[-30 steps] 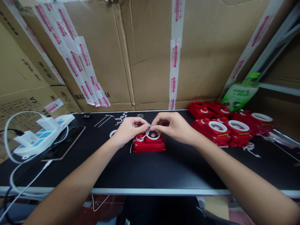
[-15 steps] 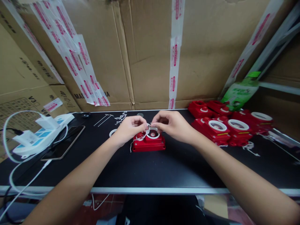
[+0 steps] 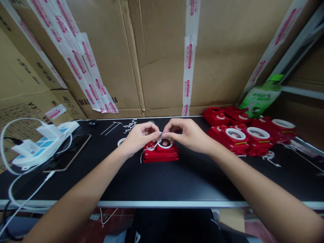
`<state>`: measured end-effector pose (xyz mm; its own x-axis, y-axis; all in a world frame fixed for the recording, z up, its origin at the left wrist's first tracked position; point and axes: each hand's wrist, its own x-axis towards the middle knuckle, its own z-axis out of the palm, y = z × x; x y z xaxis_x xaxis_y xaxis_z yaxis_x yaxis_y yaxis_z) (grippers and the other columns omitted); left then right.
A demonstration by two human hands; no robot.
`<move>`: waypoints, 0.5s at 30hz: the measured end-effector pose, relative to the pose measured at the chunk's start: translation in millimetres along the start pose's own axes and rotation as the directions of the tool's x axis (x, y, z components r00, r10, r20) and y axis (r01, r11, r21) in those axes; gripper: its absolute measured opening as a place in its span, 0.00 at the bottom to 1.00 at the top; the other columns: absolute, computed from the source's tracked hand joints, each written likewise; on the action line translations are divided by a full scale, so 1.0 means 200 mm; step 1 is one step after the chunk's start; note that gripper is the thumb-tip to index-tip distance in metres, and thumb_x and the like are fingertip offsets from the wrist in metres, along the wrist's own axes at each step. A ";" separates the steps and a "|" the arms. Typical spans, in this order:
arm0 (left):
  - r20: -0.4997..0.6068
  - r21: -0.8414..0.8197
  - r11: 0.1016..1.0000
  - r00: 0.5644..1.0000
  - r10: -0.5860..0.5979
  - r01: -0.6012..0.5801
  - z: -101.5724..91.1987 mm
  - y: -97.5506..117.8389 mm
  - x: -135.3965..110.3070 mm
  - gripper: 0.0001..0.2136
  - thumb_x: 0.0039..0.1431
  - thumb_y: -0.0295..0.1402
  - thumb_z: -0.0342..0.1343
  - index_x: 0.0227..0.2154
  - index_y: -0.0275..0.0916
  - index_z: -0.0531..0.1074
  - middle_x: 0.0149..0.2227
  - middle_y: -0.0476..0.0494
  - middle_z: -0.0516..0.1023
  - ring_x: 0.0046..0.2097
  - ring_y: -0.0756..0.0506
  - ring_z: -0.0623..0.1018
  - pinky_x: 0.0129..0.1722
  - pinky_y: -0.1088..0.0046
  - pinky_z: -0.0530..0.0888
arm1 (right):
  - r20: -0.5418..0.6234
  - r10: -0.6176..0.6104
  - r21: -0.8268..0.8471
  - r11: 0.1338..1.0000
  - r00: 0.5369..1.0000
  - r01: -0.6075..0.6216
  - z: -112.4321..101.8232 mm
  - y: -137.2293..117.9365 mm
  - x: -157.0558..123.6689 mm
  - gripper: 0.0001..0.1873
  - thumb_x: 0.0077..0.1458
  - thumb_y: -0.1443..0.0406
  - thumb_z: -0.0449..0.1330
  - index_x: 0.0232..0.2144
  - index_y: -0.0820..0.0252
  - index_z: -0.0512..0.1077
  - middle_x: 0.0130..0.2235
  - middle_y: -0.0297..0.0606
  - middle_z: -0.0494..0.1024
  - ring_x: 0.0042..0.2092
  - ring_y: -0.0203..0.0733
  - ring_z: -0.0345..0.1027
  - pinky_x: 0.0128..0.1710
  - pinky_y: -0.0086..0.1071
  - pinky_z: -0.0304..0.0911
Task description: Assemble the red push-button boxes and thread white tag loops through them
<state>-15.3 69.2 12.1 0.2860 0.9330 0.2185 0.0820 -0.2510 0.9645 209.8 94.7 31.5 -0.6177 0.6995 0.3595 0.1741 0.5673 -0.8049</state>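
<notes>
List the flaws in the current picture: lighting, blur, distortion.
Head view: wide-angle stretch makes the forearms loom toward the lower corners; head view: the white cord between the hands looks too soft to trace; head view: dim beneath the table, print on the green bottle unreadable.

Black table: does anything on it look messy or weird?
A little messy, yes. A loose jumble of white pieces lies beyond the left hand, and tangled white string straggles out untidily beside the grouped red boxes. I see nothing spilled or broken.
</notes>
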 end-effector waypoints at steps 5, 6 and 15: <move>-0.004 -0.004 1.000 1.000 -0.010 0.010 0.00 0.00 0.00 0.10 0.59 0.36 0.69 0.33 0.36 0.75 0.29 0.49 0.78 0.30 0.52 0.77 0.33 0.76 0.74 | 0.000 -0.006 -0.015 1.000 1.000 0.006 0.00 0.00 0.00 0.07 0.61 0.62 0.68 0.35 0.62 0.79 0.33 0.37 0.84 0.32 0.39 0.77 0.34 0.32 0.70; -0.005 -0.004 1.000 1.000 -0.012 0.012 0.00 0.00 0.00 0.10 0.60 0.36 0.68 0.33 0.36 0.75 0.29 0.49 0.78 0.30 0.52 0.77 0.33 0.76 0.74 | -0.005 -0.009 -0.028 1.000 1.000 0.009 0.00 0.00 0.00 0.07 0.61 0.62 0.68 0.35 0.62 0.79 0.33 0.37 0.84 0.32 0.38 0.77 0.34 0.32 0.69; -0.002 0.021 1.000 1.000 -0.018 0.018 0.00 0.00 0.00 0.08 0.60 0.34 0.67 0.33 0.36 0.75 0.28 0.49 0.78 0.30 0.51 0.77 0.32 0.77 0.74 | -0.002 -0.039 -0.067 0.997 0.999 0.038 0.00 0.01 0.00 0.08 0.63 0.61 0.68 0.36 0.61 0.80 0.34 0.36 0.83 0.32 0.38 0.76 0.35 0.31 0.69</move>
<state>-16.0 69.6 12.0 0.2828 0.9378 0.2014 0.1076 -0.2397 0.9649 210.8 96.3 30.3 -0.6223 0.6780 0.3912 0.2011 0.6215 -0.7572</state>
